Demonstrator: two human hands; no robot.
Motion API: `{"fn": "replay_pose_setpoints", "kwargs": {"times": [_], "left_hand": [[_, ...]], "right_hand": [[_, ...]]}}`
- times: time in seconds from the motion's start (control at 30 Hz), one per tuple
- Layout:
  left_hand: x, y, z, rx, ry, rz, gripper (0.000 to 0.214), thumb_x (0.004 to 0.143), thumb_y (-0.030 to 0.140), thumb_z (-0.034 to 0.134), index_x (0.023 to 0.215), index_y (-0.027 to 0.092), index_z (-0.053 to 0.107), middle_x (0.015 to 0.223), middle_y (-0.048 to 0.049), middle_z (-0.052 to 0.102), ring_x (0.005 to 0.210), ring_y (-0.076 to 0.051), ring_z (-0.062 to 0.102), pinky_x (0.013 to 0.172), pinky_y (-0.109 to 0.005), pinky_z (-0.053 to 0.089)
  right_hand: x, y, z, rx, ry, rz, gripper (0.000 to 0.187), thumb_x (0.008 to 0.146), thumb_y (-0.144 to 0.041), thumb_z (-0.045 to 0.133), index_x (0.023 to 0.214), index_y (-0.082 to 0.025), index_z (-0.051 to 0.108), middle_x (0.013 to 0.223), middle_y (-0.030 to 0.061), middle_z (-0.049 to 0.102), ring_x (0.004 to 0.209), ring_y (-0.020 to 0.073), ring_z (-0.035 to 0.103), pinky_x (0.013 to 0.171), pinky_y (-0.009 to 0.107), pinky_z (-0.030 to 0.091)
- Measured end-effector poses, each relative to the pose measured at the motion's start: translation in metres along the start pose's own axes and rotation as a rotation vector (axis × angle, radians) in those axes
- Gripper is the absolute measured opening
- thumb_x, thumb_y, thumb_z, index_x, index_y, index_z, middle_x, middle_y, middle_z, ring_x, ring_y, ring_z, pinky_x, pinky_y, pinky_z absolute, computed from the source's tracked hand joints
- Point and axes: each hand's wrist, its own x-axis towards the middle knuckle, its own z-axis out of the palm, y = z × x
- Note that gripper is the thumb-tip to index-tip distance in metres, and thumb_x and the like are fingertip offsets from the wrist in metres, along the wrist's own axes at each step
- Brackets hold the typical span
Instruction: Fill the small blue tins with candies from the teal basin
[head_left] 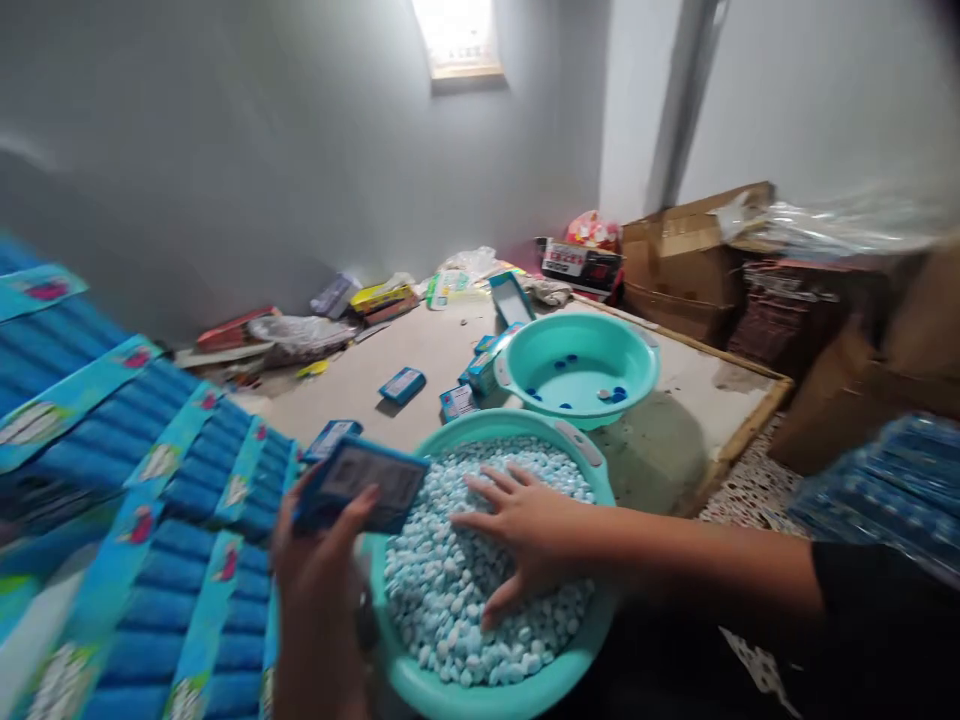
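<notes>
My left hand [322, 560] is closed around a small blue box [367, 485] with a printed dark panel, held above the left rim of a turquoise basin [495, 704]. Pale blue and white pellets [457, 625], pebble-like, fill that basin. On top of them rests my right hand [517, 525], palm down, its fingers spread and touching the pellets. Behind it stands a second turquoise basin [577, 335] with a few dark blue pieces [619, 394] and a whitish one inside. Several more small blue boxes [403, 385] lie on the table nearby.
Stacked blue packs with printed bands [172, 570] rise close on the left. The pale table [360, 375] has a wooden edge [742, 425] at right. Plastic bags and wrappers [300, 330] lie along the wall. Cardboard boxes [675, 265] and wrapped blue packs [885, 490] stand at right.
</notes>
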Motion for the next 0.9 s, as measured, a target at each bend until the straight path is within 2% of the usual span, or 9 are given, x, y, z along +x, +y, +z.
{"fn": "replay_pose_setpoints", "kwargs": {"times": [0.07, 0.1, 0.2, 0.27, 0.4, 0.57, 0.67, 0.77, 0.9], "left_hand": [[-0.003, 0.011, 0.013, -0.22, -0.037, -0.11, 0.07, 0.078, 0.051, 0.067, 0.136, 0.02, 0.044, 0.111, -0.0109, 0.068, 0.095, -0.029, 0.072, 0.084, -0.045, 0.062], [-0.003, 0.015, 0.017, -0.309, -0.117, -0.161, 0.075, 0.072, 0.049, 0.075, 0.134, 0.02, 0.046, 0.115, -0.0117, 0.067, 0.096, -0.028, 0.072, 0.083, -0.042, 0.062], [-0.002, 0.022, 0.02, -0.373, -0.172, -0.245, 0.088, 0.059, 0.041, 0.087, 0.135, 0.021, 0.046, 0.119, -0.0117, 0.062, 0.095, -0.025, 0.071, 0.079, -0.036, 0.062], [-0.003, 0.023, 0.017, -0.353, -0.136, -0.255, 0.088, 0.057, 0.038, 0.088, 0.134, 0.022, 0.048, 0.116, -0.01, 0.063, 0.094, -0.023, 0.071, 0.079, -0.034, 0.061], [-0.004, 0.02, 0.015, -0.391, -0.093, -0.278, 0.067, 0.055, 0.035, 0.088, 0.114, 0.019, 0.061, 0.1, -0.0061, 0.069, 0.083, -0.02, 0.07, 0.073, -0.032, 0.06], [-0.001, 0.017, 0.017, -0.623, 0.054, -0.358, 0.07, 0.048, 0.024, 0.09, 0.109, 0.018, 0.057, 0.09, -0.0036, 0.07, 0.078, -0.02, 0.071, 0.07, -0.03, 0.059], [-0.002, 0.015, 0.012, -0.761, 0.087, -0.393, 0.081, 0.053, 0.022, 0.088, 0.124, 0.022, 0.049, 0.093, -0.0023, 0.07, 0.081, -0.019, 0.07, 0.072, -0.029, 0.059], [-0.005, 0.01, 0.007, -0.765, 0.007, -0.415, 0.071, 0.066, 0.028, 0.082, 0.13, 0.024, 0.05, 0.099, -0.0046, 0.07, 0.09, -0.022, 0.07, 0.077, -0.032, 0.059], [-0.007, -0.002, 0.001, -0.637, 0.032, -0.337, 0.037, 0.069, 0.026, 0.08, 0.103, 0.021, 0.068, 0.111, -0.0067, 0.066, 0.11, -0.026, 0.064, 0.09, -0.031, 0.055]], "right_hand": [[0.01, 0.005, 0.002, -0.055, -0.03, 0.04, 0.115, 0.06, -0.086, 0.063, 0.153, -0.024, 0.037, 0.163, 0.0215, 0.022, 0.149, 0.047, 0.014, 0.116, 0.067, 0.012], [0.016, 0.008, 0.001, -0.08, -0.041, 0.056, 0.119, 0.057, -0.087, 0.065, 0.152, -0.021, 0.039, 0.162, 0.023, 0.023, 0.148, 0.0479, 0.016, 0.116, 0.067, 0.014], [0.033, 0.017, -0.005, -0.133, -0.085, 0.049, 0.123, 0.051, -0.088, 0.067, 0.147, -0.016, 0.045, 0.16, 0.0255, 0.026, 0.147, 0.0478, 0.02, 0.117, 0.063, 0.02], [0.04, 0.021, -0.01, -0.155, -0.11, 0.079, 0.123, 0.05, -0.087, 0.069, 0.149, -0.017, 0.043, 0.159, 0.0255, 0.026, 0.146, 0.048, 0.023, 0.115, 0.062, 0.024], [0.044, 0.028, -0.014, -0.197, -0.136, 0.153, 0.126, 0.046, -0.085, 0.073, 0.151, -0.023, 0.039, 0.156, 0.025, 0.03, 0.142, 0.05, 0.028, 0.11, 0.065, 0.03], [0.037, 0.023, -0.014, -0.126, -0.105, 0.101, 0.112, 0.053, -0.081, 0.074, 0.146, -0.024, 0.047, 0.133, 0.0188, 0.053, 0.125, 0.0409, 0.05, 0.101, 0.053, 0.043], [0.029, 0.015, -0.015, -0.052, -0.095, 0.105, 0.103, 0.057, -0.075, 0.076, 0.143, -0.024, 0.051, 0.123, 0.0153, 0.058, 0.114, 0.035, 0.057, 0.096, 0.046, 0.047], [0.024, 0.012, -0.013, 0.034, -0.04, 0.149, 0.091, 0.058, -0.071, 0.079, 0.135, -0.026, 0.059, 0.118, 0.0117, 0.063, 0.109, 0.0323, 0.06, 0.093, 0.043, 0.047], [0.026, 0.013, -0.007, 0.136, 0.008, 0.187, 0.083, 0.058, -0.068, 0.08, 0.127, -0.025, 0.064, 0.117, 0.0092, 0.066, 0.106, 0.0315, 0.062, 0.091, 0.042, 0.047]]}}
